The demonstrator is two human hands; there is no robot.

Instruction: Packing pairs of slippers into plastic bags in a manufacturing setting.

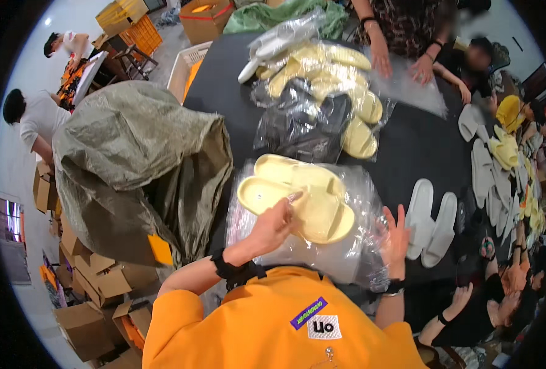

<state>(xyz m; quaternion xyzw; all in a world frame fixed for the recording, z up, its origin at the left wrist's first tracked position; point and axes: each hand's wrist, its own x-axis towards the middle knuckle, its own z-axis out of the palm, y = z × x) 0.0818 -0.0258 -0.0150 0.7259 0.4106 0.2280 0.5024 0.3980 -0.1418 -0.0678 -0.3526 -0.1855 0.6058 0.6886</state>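
Left hand [274,226]: fingers curled, gripping yellow slippers [316,209];
Right hand [396,241]: fingers spread, at clear bags' [346,258] right edge;
Yellow slippers: atop the bags, near on the dark surface [414,150];
White slippers [439,232]: right of them

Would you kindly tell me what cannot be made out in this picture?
In the head view:
Left hand: some fingertips, hidden by the yellow slippers or itself.
Right hand: whether it grips clear plastic, obscured by glare.
Dark wrapped items: outlines, obscured by shiny wrapping.
Grayish sack: contents, hidden by its folds.
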